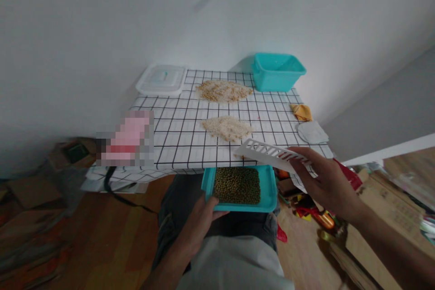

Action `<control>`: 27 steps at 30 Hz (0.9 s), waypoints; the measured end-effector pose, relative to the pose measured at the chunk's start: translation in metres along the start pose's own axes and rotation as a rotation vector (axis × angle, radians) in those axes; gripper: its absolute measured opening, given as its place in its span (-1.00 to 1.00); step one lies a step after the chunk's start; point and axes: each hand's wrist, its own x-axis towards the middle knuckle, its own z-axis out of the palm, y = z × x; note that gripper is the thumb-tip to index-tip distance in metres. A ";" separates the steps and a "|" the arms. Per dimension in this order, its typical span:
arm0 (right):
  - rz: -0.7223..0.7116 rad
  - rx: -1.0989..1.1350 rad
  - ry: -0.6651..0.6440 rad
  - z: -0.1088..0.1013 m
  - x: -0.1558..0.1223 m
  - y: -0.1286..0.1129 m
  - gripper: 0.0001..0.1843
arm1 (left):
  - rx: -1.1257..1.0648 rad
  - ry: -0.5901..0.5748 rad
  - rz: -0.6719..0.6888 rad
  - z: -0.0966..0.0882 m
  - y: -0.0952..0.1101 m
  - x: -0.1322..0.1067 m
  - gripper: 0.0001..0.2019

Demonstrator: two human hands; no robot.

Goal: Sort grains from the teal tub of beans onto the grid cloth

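Note:
My left hand grips the near left corner of a turquoise plastic container, thumb over the rim. Green mung beans lie inside it. The container hangs above my lap, at the table's front edge. In my right hand is a white slotted plastic plate, tilted and pinched at its right end above the front right of the table. Just beyond the plate lies a pale pile of rice-like grains. Farther back spreads a pile of pale grains mixed with yellowish beans.
On the checked tablecloth stand a turquoise bin at back right and a clear-lidded white box at back left. An orange cloth and a folded white cloth lie right; a blurred pink object, left. Cardboard clutters the floor.

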 end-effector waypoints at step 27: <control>0.006 -0.100 0.113 -0.005 0.034 0.015 -0.63 | -0.076 0.028 0.015 -0.030 -0.003 0.003 -0.86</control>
